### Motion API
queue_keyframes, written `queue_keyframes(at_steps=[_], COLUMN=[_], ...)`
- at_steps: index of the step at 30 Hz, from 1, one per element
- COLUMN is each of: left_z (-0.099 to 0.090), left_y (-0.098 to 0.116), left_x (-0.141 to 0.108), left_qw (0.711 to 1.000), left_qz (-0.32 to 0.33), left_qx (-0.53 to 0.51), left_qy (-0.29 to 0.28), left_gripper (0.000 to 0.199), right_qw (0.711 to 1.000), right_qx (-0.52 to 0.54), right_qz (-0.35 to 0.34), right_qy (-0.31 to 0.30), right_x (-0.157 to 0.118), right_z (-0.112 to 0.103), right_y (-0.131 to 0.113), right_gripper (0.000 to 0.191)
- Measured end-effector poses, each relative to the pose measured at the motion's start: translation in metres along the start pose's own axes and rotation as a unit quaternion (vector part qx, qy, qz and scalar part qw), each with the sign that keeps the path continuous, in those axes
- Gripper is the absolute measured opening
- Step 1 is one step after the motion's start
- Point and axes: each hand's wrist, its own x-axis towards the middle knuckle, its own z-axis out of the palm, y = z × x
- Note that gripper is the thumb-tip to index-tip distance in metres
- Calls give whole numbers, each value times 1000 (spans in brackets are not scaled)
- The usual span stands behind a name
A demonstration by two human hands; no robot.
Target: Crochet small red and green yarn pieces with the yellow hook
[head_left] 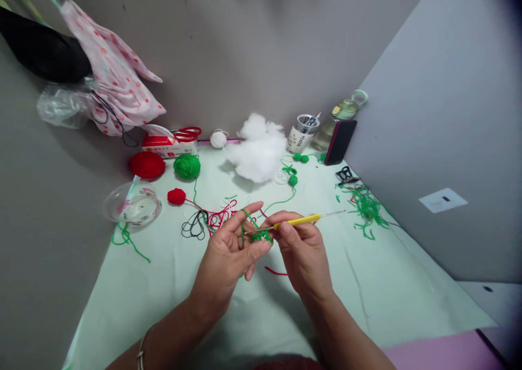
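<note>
Between the thumb and fingers of my left hand (232, 253) is a small green crochet piece (261, 235), with green yarn (243, 231) looped over the raised index finger. My right hand (305, 250) grips a crochet hook by its yellow handle (299, 221). The hook's thin metal shaft reaches left to the green piece, and its other metal end points right. Both hands are close together above the pale green cloth. A red strand (276, 271) shows just below them.
White stuffing (259, 150) sits at the back centre. Red yarn (147, 165), a green ball (186, 166) and a clear bowl (138, 204) stand left. A pen cup (302, 135), bottle (325, 133), upright phone (341, 143) and green scraps (369, 207) are right.
</note>
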Motion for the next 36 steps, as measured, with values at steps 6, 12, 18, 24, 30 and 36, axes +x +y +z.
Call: queue_keyframes(at_steps=[6,12,18,24,30,36], left_z=[-2,-4,-6,-8,-9,-8], left_y=[0,3,3,4,6,6], left_x=[1,-1,2,3,3,5], left_qw=[1000,1000,1000,1000,1000,1000], left_qz=[1,12,20,9,6,5], left_qx=[3,-13,-14,-19,-24,-27], left_qy=[5,-9,-14,3,3,-2], left_gripper=[56,48,45,40,39,40], right_qw=[1000,1000,995,992,989,986], right_qx=[20,0,-45,-24,-45,-82], right_qz=[-2,-23,-79,-119,-142,-145], right_qy=[-4,-13,-40,30,6,-11], right_x=[0,2,-1,1,0,-4], right_z=[0,-1,-6,-4,-4,-5], right_y=[0,1,2,-5,-9,-7], right_gripper=[13,12,13,20,21,22])
